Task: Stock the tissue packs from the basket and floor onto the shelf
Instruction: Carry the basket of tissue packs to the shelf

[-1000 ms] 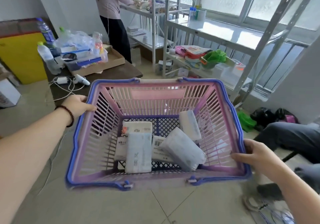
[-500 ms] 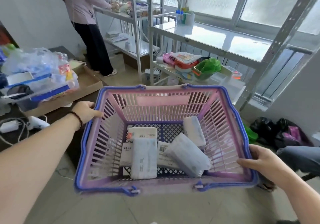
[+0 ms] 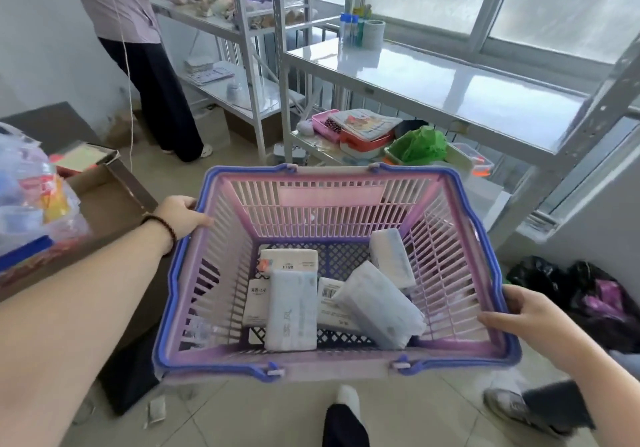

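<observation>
I carry a pink basket (image 3: 332, 201) with a blue rim in front of me, above the tiled floor. My left hand (image 3: 181, 216) grips its left rim and my right hand (image 3: 526, 318) grips its right rim near the front corner. Several white tissue packs (image 3: 292, 310) lie loose on the basket's bottom; one pack (image 3: 379, 308) leans tilted on the others and another (image 3: 391, 259) rests against the right wall. The white metal shelf (image 3: 433, 79) stands just beyond the basket, by the window.
A person (image 3: 138, 31) stands at a second shelf at the back left. The lower shelf holds a pink box (image 3: 363, 133) and a green bag (image 3: 420, 145). A cardboard box (image 3: 100, 201) on a dark table is at my left. Dark bags (image 3: 571, 291) lie on the floor at right.
I have walked forward and turned right with the basket; the shelf is nearer and the dark table has slid off to my left. Both hands keep their hold on the rim.
</observation>
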